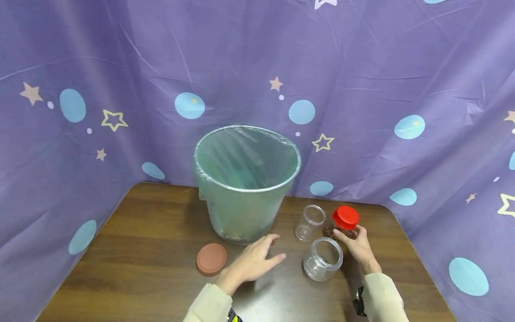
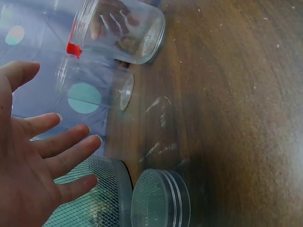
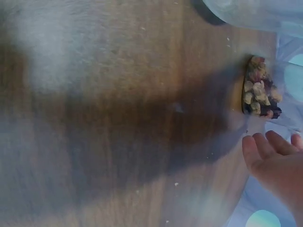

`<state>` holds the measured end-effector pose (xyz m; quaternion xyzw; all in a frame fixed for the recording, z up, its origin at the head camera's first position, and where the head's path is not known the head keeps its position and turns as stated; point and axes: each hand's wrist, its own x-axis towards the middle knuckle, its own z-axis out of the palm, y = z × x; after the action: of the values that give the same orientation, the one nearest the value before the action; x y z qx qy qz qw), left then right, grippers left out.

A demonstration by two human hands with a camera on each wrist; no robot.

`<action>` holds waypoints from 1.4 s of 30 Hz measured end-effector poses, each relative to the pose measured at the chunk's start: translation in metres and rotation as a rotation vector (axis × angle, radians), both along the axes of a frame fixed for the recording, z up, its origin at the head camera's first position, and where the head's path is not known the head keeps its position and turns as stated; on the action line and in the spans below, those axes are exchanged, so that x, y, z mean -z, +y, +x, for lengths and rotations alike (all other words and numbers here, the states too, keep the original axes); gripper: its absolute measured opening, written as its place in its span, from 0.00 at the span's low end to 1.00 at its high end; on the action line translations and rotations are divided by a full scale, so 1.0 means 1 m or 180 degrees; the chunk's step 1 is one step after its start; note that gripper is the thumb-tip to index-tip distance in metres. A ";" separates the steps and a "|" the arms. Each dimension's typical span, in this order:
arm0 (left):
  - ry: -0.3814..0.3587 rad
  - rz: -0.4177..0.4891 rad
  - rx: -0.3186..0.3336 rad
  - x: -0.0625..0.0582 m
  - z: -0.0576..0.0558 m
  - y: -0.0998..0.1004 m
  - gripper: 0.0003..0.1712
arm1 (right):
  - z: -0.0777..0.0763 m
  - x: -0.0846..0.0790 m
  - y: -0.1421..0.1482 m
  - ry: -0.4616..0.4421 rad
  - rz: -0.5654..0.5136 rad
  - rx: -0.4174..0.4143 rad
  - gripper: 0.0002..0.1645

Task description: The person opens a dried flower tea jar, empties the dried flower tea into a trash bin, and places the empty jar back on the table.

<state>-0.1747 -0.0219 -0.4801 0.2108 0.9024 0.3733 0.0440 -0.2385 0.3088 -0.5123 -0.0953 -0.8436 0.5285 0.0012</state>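
My right hand is at a clear jar with a red lid, thumb in front and fingers at its right side. In the right wrist view, dried flower-like pieces fill the jar's bottom, and a small gap shows between it and the fingers. A wide clear glass jar without a lid stands nearer, beside a slim clear container. My left hand, fingers spread, hovers in front of the bin and holds nothing; its palm faces the jars in the left wrist view.
A mesh waste bin lined with a clear bag stands at the back of the wooden table. Left of the left hand lies a terracotta-coloured disc. A clear ridged round piece shows by the bin. A purple patterned curtain hangs behind.
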 end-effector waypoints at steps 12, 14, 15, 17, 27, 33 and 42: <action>0.0067 -0.0006 -0.0022 -0.001 -0.003 -0.005 0.37 | 0.002 0.007 -0.006 0.0017 0.0011 -0.0084 0.37; 0.0074 -0.0011 -0.0018 -0.001 -0.003 -0.005 0.37 | 0.003 0.008 -0.004 0.0041 0.0008 -0.0065 0.35; 0.0081 -0.0017 -0.0026 -0.002 -0.003 -0.005 0.37 | 0.004 0.009 -0.002 0.0081 -0.0005 -0.0071 0.34; 0.0092 -0.0031 -0.0045 -0.002 -0.003 -0.005 0.37 | 0.005 0.011 0.001 0.0216 -0.0070 -0.0141 0.32; 0.0109 -0.0019 -0.0032 -0.006 -0.001 -0.007 0.37 | 0.009 0.021 0.005 0.0590 -0.0562 -0.0253 0.21; 0.0106 -0.0007 -0.0018 -0.008 -0.001 -0.010 0.37 | 0.012 0.022 0.007 0.0465 -0.0231 -0.0194 0.31; 0.0045 0.0054 -0.0011 -0.013 0.000 -0.014 0.38 | 0.017 0.022 0.012 0.0647 -0.0121 -0.0370 0.32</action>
<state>-0.1748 -0.0358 -0.4667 0.2123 0.8998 0.3795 0.0352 -0.2210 0.3208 -0.5345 0.0079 -0.8330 0.5505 0.0543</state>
